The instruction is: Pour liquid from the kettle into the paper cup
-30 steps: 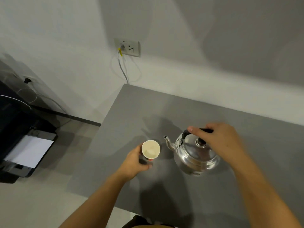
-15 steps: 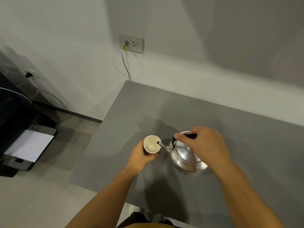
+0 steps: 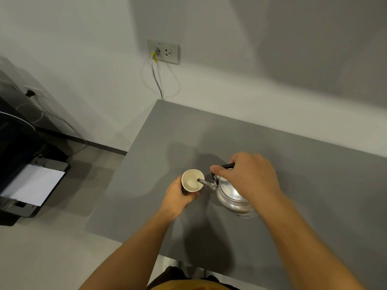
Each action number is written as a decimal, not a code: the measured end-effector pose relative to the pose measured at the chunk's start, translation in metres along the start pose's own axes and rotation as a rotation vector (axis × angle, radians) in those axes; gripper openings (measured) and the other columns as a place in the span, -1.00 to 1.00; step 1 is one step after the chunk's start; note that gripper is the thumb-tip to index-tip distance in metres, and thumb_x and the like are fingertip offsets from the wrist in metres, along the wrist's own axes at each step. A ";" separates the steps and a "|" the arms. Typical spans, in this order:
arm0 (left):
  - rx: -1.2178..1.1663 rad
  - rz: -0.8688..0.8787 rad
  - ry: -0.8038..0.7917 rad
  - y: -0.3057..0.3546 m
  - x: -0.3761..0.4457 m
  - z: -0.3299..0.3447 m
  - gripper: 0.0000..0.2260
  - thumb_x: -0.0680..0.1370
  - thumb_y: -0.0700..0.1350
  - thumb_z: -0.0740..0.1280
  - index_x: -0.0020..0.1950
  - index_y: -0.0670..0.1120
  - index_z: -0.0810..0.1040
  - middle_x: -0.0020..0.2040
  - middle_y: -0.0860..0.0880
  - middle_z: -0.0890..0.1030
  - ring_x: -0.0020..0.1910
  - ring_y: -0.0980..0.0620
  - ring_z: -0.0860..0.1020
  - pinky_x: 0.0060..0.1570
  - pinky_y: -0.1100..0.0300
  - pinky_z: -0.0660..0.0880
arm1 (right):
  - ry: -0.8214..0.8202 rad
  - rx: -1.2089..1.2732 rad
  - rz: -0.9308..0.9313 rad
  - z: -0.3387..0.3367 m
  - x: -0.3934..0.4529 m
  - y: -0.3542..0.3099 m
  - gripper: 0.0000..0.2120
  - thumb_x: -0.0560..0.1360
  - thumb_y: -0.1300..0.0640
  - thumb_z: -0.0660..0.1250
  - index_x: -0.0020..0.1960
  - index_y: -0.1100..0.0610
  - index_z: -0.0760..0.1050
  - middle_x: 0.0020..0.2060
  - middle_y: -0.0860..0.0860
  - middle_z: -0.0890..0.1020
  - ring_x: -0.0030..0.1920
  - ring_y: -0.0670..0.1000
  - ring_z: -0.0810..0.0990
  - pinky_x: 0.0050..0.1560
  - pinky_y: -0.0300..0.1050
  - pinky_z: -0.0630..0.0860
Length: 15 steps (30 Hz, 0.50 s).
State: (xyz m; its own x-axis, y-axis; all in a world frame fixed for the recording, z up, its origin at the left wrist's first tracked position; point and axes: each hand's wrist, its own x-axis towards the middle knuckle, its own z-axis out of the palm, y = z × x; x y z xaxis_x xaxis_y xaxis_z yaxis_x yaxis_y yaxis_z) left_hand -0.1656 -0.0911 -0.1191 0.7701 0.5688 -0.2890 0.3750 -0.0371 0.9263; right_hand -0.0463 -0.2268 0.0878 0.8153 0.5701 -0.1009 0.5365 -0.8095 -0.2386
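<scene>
The grey table [image 3: 293, 164] served as the landmark for everything. On it, near its left edge, the metal kettle [image 3: 229, 192] had shifted leftward and tipped since a second earlier, when it sat upright and apart from the paper cup [image 3: 192, 180]. Half a second earlier its spout just reached the cup's rim; now the spout [image 3: 204, 182] reached over the rim and its tip hung above the cup's pale inside. That meant the pour was judged to be at its start: the spout was in place, though no stream could be made out, and whether any liquid had landed in the cup could not be told.

The right hand [image 3: 250, 178] came in from the table's near right side, forearm stretched diagonally, wrist turned so the knuckles faced up. It was clenched around the kettle's black handle [image 3: 227, 165], thumb laid along the front, carrying the kettle tilted toward the cup; the kettle's bottom seemed just off the table surface, though that was hard to judge.

The left hand [image 3: 178, 198] reached in from the table's near left edge and was wrapped around the cup's lower wall, grasping it upright and slightly raised toward the spout, closer to the kettle than a second earlier.
</scene>
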 end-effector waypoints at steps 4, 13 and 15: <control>-0.004 0.003 -0.006 0.000 -0.001 -0.001 -0.48 0.43 -0.16 0.62 0.35 0.03 0.58 0.14 0.08 0.74 0.10 0.17 0.68 0.06 0.36 0.55 | 0.021 -0.048 -0.030 0.000 0.003 -0.009 -0.44 0.40 -0.34 0.39 -0.46 0.09 0.36 -0.57 0.00 0.44 -0.52 0.02 0.39 -0.51 -0.13 0.14; 0.003 -0.005 -0.014 0.000 -0.001 -0.001 -0.46 0.43 -0.13 0.63 0.37 0.01 0.56 0.17 0.07 0.72 0.15 0.13 0.67 0.15 0.21 0.55 | -0.017 -0.082 -0.049 -0.001 0.006 -0.019 -0.48 0.44 -0.29 0.38 -0.44 0.07 0.34 -0.50 0.01 0.43 -0.40 0.09 0.43 -0.36 -0.09 0.24; 0.007 -0.003 -0.010 0.000 -0.001 0.000 -0.46 0.43 -0.14 0.63 0.37 0.01 0.56 0.16 0.07 0.72 0.14 0.13 0.67 0.13 0.21 0.53 | -0.023 -0.084 -0.053 -0.001 0.006 -0.019 -0.48 0.45 -0.29 0.37 -0.44 0.07 0.34 -0.49 0.01 0.44 -0.35 0.12 0.48 -0.30 -0.07 0.29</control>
State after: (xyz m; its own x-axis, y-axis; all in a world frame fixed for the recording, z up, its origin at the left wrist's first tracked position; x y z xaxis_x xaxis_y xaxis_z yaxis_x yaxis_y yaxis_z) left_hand -0.1662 -0.0915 -0.1192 0.7744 0.5604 -0.2939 0.3806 -0.0415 0.9238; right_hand -0.0516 -0.2078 0.0927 0.7806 0.6148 -0.1129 0.5958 -0.7864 -0.1628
